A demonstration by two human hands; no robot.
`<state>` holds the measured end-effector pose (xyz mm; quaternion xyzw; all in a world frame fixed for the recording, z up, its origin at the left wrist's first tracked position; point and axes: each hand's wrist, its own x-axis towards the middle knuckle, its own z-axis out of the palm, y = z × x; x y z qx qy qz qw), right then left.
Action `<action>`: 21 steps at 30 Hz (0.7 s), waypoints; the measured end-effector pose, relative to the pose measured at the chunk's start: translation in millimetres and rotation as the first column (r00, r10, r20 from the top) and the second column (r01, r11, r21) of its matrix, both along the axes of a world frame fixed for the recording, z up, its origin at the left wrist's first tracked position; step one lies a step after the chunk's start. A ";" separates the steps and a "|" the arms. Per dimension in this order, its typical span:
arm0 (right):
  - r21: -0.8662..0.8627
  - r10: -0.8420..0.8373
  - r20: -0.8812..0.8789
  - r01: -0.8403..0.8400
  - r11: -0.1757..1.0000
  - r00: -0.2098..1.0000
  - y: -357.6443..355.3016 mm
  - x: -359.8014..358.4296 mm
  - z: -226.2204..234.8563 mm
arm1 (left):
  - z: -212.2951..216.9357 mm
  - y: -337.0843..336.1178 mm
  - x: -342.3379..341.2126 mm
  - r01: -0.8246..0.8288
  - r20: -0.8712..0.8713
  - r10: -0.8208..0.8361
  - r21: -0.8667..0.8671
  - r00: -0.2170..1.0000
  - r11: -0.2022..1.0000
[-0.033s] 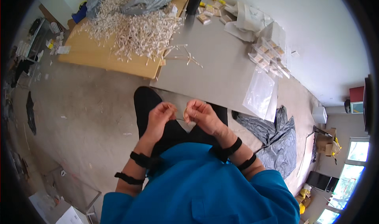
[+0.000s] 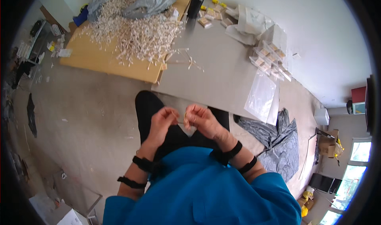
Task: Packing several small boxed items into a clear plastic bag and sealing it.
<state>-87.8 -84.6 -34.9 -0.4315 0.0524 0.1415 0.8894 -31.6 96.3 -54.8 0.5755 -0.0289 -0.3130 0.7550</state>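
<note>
Over my lap, just short of the table's near edge, my left hand (image 2: 162, 124) and my right hand (image 2: 201, 121) face each other a small gap apart. Both are closed in a pinch, thumb against fingers. Something thin and pale seems to run between the fingertips, too small to name. Beyond them, a large heap of cotton swabs (image 2: 147, 38) lies on a yellowish board (image 2: 91, 62) at the far left. Several loose swabs (image 2: 186, 60) stick out from the heap onto the grey table (image 2: 214, 66).
A black bottle (image 2: 195, 3) stands at the table's far side near several small packs (image 2: 205, 22). Stacked clear packs (image 2: 268, 54) and a flat clear bag (image 2: 260, 92) lie on the right. Grey plastic sheeting (image 2: 278, 145) covers floor at right; a grey bag (image 2: 152, 2) rests on the heap.
The whole view has shifted very slightly, with the table a little lower in it. Both hands stay pinched over my lap.
</note>
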 end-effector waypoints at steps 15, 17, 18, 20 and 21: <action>-0.337 0.008 -0.232 -0.088 0.937 0.973 -44.8 40.3 -38.9 | -30.0 -33.4 38.3 0.192 -0.203 -0.169 0.096 0.964 0.977; -0.420 0.047 -0.204 -0.130 0.898 0.978 -58.6 53.8 -33.4 | -30.8 -44.6 55.1 0.251 -0.274 -0.220 0.082 0.936 0.964; -0.477 0.084 -0.226 -0.186 0.859 0.971 -68.0 59.4 -26.4 | -27.0 -51.6 63.7 0.278 -0.295 -0.243 0.086 0.924 0.957; -0.561 0.006 -0.164 -0.098 0.822 0.986 -82.1 70.8 -28.0 | -21.7 -67.1 85.7 0.343 -0.304 -0.296 0.114 0.906 0.933; -0.649 -0.046 -0.094 -0.026 0.760 0.995 -90.1 74.8 -27.7 | -18.9 -76.1 94.1 0.382 -0.306 -0.330 0.127 0.893 0.915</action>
